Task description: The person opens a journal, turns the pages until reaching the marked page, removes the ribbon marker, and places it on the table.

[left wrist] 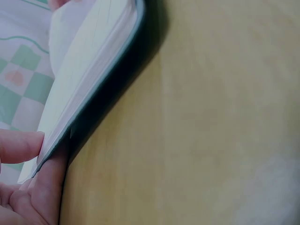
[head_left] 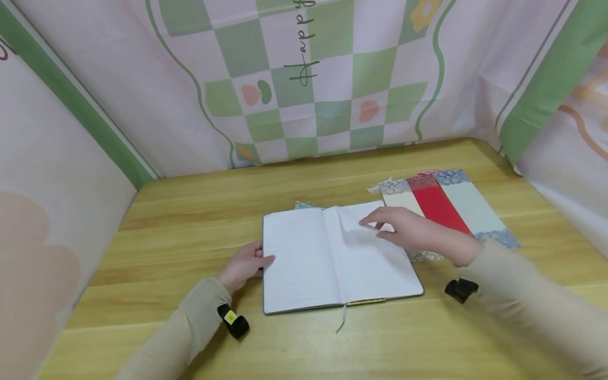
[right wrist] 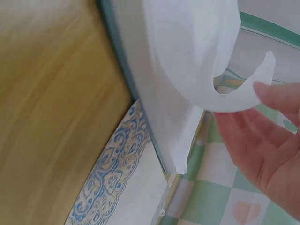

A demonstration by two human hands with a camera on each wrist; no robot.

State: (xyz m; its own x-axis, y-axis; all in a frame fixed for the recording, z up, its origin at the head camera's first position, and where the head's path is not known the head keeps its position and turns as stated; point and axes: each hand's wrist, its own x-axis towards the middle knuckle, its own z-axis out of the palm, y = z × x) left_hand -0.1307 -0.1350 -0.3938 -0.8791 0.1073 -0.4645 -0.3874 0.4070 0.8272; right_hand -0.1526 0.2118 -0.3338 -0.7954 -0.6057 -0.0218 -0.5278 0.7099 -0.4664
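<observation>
An open notebook (head_left: 299,264) with white pages lies on the wooden table, a thin ribbon (head_left: 342,318) hanging out at its bottom edge. My left hand (head_left: 244,264) grips its left edge, thumb on the page and fingers under the dark cover (left wrist: 105,89). Over the right half, my right hand (head_left: 401,226) pinches a page (right wrist: 229,101) between thumb and fingers; the page curves up from the book. Just beyond that hand lie several flat bookmarks with lace-patterned ends: a cream one (head_left: 396,198), a red one (head_left: 439,208) and a pale one (head_left: 477,206).
A grey-blue tassel (head_left: 306,205) sticks out behind the notebook's top edge. A gold-patterned strip (head_left: 366,302) shows under its bottom edge. The wooden table (head_left: 190,211) meets a checkered cloth curtain (head_left: 304,105) at the back and sides.
</observation>
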